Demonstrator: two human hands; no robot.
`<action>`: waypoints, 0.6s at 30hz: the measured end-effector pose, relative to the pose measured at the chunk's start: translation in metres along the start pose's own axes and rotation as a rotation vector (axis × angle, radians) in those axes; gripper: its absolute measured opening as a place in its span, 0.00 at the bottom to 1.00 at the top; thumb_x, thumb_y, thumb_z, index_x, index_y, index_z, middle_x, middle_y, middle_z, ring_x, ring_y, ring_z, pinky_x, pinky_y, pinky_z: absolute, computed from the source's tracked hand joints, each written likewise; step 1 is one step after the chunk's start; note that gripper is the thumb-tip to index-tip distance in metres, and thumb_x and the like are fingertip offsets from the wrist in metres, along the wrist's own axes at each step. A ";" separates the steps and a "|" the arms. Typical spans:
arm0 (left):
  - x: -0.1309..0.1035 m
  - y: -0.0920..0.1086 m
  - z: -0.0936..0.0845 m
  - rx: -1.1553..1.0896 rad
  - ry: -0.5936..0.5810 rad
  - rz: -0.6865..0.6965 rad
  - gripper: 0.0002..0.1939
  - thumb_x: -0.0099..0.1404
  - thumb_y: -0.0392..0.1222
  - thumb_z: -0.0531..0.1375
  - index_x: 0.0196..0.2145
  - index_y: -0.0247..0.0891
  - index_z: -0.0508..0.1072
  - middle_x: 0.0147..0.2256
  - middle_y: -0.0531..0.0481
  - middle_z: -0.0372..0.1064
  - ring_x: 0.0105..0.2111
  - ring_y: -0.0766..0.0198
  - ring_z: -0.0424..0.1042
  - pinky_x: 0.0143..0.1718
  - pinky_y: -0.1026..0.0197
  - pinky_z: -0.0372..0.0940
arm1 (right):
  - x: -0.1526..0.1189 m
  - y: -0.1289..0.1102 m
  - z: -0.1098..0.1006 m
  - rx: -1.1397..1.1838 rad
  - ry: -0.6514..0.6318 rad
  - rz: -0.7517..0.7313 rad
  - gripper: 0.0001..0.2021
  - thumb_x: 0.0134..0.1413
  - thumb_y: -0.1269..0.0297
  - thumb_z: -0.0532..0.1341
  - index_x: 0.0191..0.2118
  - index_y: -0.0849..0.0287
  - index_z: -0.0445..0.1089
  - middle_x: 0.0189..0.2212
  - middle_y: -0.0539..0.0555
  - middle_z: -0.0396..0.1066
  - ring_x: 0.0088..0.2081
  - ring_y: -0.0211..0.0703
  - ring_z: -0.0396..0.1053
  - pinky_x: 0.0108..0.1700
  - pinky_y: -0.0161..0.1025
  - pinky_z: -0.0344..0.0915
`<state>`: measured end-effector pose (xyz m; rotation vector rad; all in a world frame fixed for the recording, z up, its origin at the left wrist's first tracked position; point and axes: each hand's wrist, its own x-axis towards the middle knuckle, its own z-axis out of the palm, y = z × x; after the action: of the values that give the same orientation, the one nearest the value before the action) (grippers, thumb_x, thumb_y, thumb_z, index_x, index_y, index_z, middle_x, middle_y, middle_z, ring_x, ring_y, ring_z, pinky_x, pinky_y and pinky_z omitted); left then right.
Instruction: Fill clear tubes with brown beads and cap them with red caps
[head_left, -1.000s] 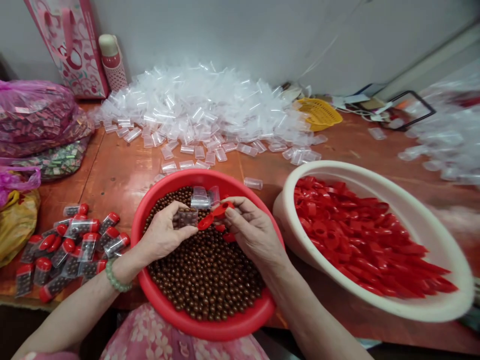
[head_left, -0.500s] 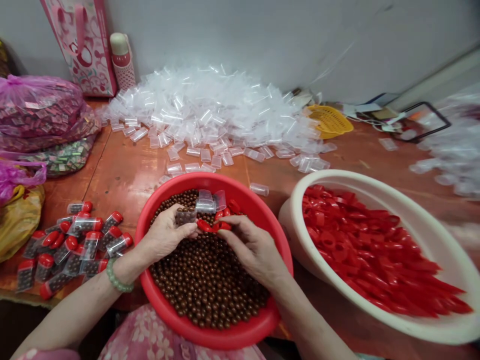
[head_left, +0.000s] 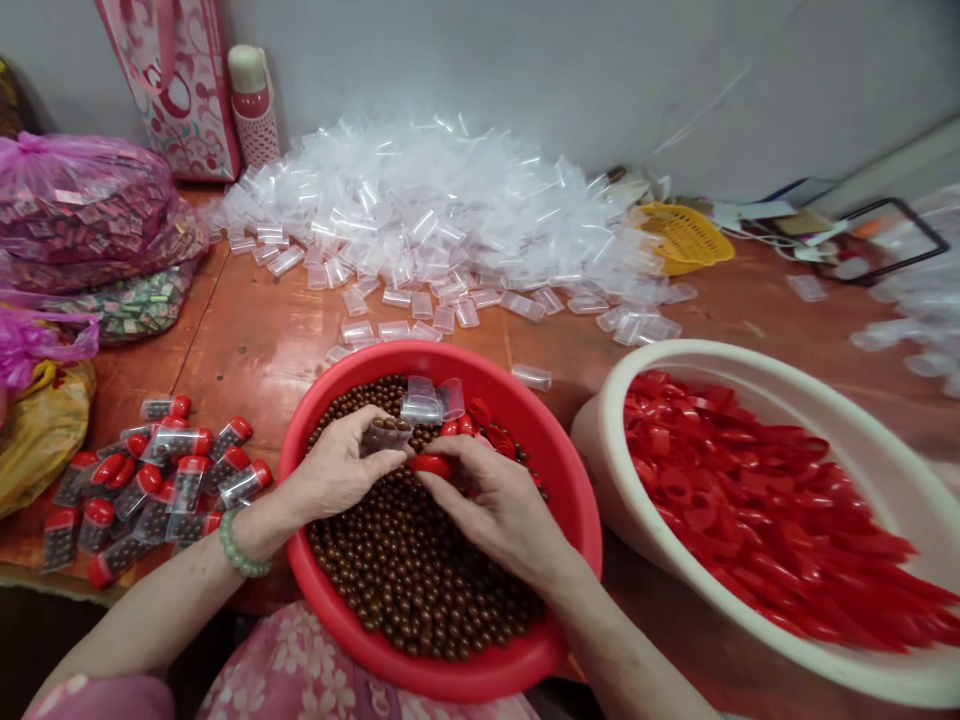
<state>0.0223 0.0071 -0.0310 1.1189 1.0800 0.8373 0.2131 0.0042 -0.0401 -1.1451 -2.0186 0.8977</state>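
Note:
My left hand (head_left: 349,465), with a green bead bracelet at the wrist, grips a small clear plastic container (head_left: 387,436) holding brown balls. Close beside its end, my right hand (head_left: 491,490) pinches a red cap (head_left: 433,466) between thumb and fingers. Whether cap and container touch is hard to tell. Both hands are over a red basin (head_left: 574,510) filled with shiny brown balls (head_left: 427,590). At the basin's back lie a few empty clear containers (head_left: 422,402) and some red caps (head_left: 480,412), partly hidden by my right hand.
Filled red-capped containers (head_left: 187,485) are piled at left, near knotted plastic bags (head_left: 97,220). A heap of clear containers (head_left: 465,210) lies at the back, beside a yellow basket (head_left: 682,240). A white tub (head_left: 611,430) of red caps stands at right. A bottle (head_left: 255,110) stands by the wall.
The container in my left hand has tilted, and its balls now show at the top. My right hand has turned the red cap toward it. The whole view has shifted slightly.

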 end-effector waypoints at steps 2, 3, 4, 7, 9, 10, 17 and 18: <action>-0.003 0.008 -0.003 -0.043 -0.047 0.020 0.08 0.59 0.37 0.60 0.38 0.35 0.68 0.35 0.50 0.71 0.37 0.64 0.70 0.44 0.61 0.63 | -0.001 0.002 -0.003 0.196 0.102 0.146 0.06 0.55 0.64 0.63 0.39 0.55 0.70 0.28 0.48 0.73 0.27 0.37 0.71 0.30 0.34 0.71; -0.004 0.010 -0.004 -0.044 -0.072 0.024 0.09 0.60 0.39 0.60 0.39 0.35 0.68 0.35 0.49 0.71 0.37 0.64 0.70 0.44 0.61 0.63 | -0.001 0.004 -0.005 0.303 0.149 0.213 0.07 0.54 0.63 0.64 0.40 0.54 0.70 0.29 0.48 0.73 0.27 0.37 0.72 0.30 0.33 0.71; -0.004 0.011 -0.005 -0.026 -0.097 0.024 0.09 0.61 0.40 0.60 0.39 0.35 0.69 0.36 0.49 0.71 0.37 0.64 0.70 0.43 0.61 0.63 | -0.001 0.006 -0.006 0.401 0.189 0.265 0.09 0.53 0.62 0.65 0.40 0.54 0.71 0.30 0.48 0.74 0.28 0.37 0.72 0.30 0.33 0.71; -0.005 0.008 -0.007 0.125 -0.190 -0.024 0.09 0.61 0.41 0.61 0.38 0.35 0.71 0.35 0.50 0.71 0.34 0.65 0.69 0.39 0.62 0.63 | 0.000 0.009 -0.009 0.578 0.272 0.341 0.10 0.49 0.61 0.69 0.38 0.54 0.73 0.31 0.50 0.76 0.28 0.37 0.73 0.30 0.34 0.73; -0.005 0.004 -0.008 0.168 -0.250 -0.058 0.09 0.61 0.42 0.61 0.38 0.35 0.71 0.34 0.50 0.71 0.33 0.65 0.68 0.37 0.63 0.63 | 0.001 0.009 -0.009 0.645 0.302 0.354 0.10 0.46 0.62 0.71 0.36 0.54 0.74 0.30 0.49 0.77 0.27 0.37 0.73 0.30 0.34 0.73; -0.005 0.003 -0.008 0.158 -0.261 -0.060 0.10 0.62 0.42 0.61 0.39 0.35 0.71 0.34 0.50 0.71 0.34 0.64 0.69 0.38 0.63 0.63 | 0.001 0.009 -0.009 0.676 0.308 0.358 0.11 0.44 0.62 0.71 0.36 0.54 0.74 0.30 0.49 0.77 0.27 0.36 0.73 0.31 0.34 0.74; -0.006 0.004 -0.006 0.181 -0.209 -0.010 0.10 0.63 0.42 0.59 0.40 0.35 0.71 0.35 0.50 0.71 0.35 0.65 0.68 0.39 0.63 0.62 | 0.003 0.008 -0.005 0.797 0.355 0.376 0.12 0.41 0.63 0.74 0.31 0.55 0.72 0.28 0.47 0.77 0.26 0.36 0.74 0.31 0.34 0.75; -0.006 0.005 -0.005 0.156 -0.208 -0.009 0.09 0.63 0.42 0.59 0.40 0.35 0.71 0.35 0.50 0.71 0.36 0.64 0.69 0.40 0.62 0.62 | 0.003 0.007 -0.005 0.795 0.361 0.369 0.12 0.41 0.62 0.74 0.31 0.55 0.72 0.28 0.47 0.77 0.26 0.36 0.74 0.32 0.34 0.75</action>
<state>0.0153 0.0041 -0.0253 1.3004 0.9873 0.6222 0.2189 0.0111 -0.0422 -1.1021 -1.0036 1.3862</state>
